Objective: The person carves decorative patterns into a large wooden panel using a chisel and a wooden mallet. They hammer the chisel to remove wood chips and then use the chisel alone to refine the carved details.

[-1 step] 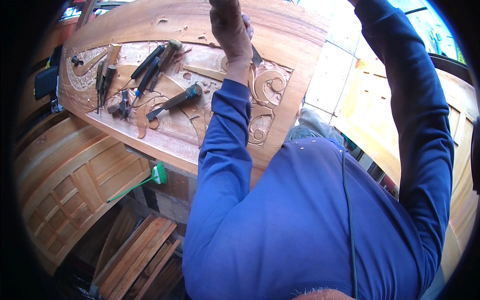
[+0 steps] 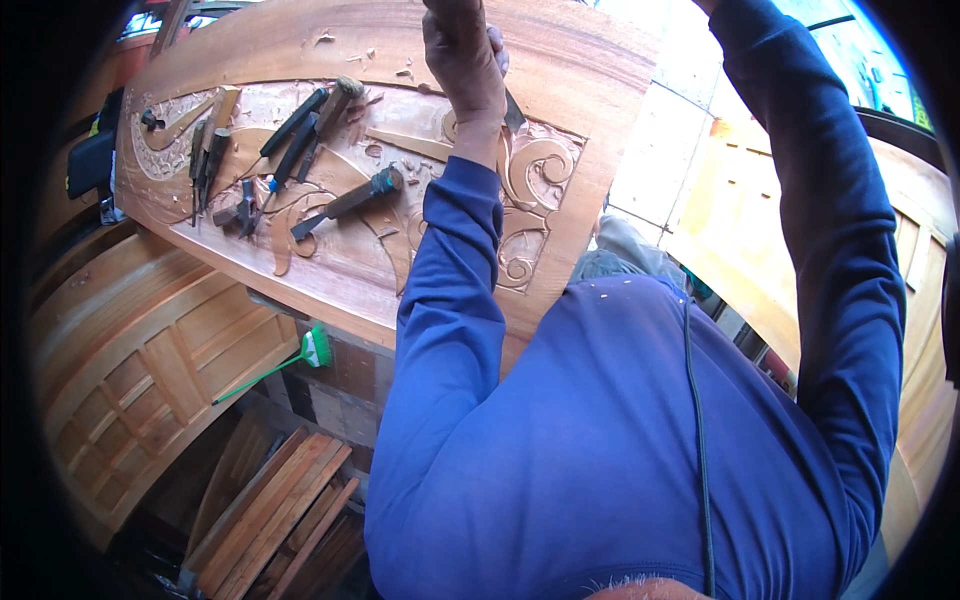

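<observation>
While the left hand grips a chisel over a carved wooden panel, right hand out of view, its state unclear.

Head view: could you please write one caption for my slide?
Left hand grips a chisel over a carved panel, loose tools lying to the left.

Daylight from the far right washes out the floor tiles; near left, wooden slats sit in shadow. Straight edges bow toward the black fisheye rim.
</observation>
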{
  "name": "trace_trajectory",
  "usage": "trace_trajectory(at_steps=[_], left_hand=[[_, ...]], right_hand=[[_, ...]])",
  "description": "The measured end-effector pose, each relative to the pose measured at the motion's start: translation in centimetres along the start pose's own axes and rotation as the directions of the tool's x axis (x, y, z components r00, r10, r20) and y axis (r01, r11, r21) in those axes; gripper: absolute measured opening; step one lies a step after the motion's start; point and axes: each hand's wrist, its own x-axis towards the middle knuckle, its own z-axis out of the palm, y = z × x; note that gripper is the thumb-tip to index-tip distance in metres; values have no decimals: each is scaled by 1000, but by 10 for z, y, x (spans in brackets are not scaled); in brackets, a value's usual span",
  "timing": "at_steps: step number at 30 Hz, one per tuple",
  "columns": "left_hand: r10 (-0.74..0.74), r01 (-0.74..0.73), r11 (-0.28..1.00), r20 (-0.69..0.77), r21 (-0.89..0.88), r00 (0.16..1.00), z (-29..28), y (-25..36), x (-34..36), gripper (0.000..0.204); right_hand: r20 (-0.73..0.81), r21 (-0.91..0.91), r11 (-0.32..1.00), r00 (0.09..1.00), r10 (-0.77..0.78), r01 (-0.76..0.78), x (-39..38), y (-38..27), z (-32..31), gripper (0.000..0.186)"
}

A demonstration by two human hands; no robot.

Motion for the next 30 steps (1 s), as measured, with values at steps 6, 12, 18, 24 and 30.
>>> trace_trajectory(at_steps=[6, 12, 18, 24, 30], left_hand=[[-33, 34, 999, 32, -19, 999, -2, -2, 4, 28], [-24, 23, 999, 46, 26, 999, 1, -2, -1, 28], [-24, 22, 999, 100, 23, 995, -2, -4, -2, 26], [-25, 18, 999, 153, 45, 988, 5, 1, -11, 26], [-114, 132, 989, 249, -60, 962, -3, 28, -19, 29]], right_hand=[[82, -63, 998, 997, 4, 1, 7, -1, 0, 86], [95, -73, 997, 995, 8, -1, 8, 5, 0, 86], [101, -83, 996, 995, -9, 18, 11, 6, 1, 87], [82, -95, 995, 997, -5, 12, 8, 15, 3, 87], [-119, -78, 996, 992, -40, 31, -19, 60, 36, 88]])
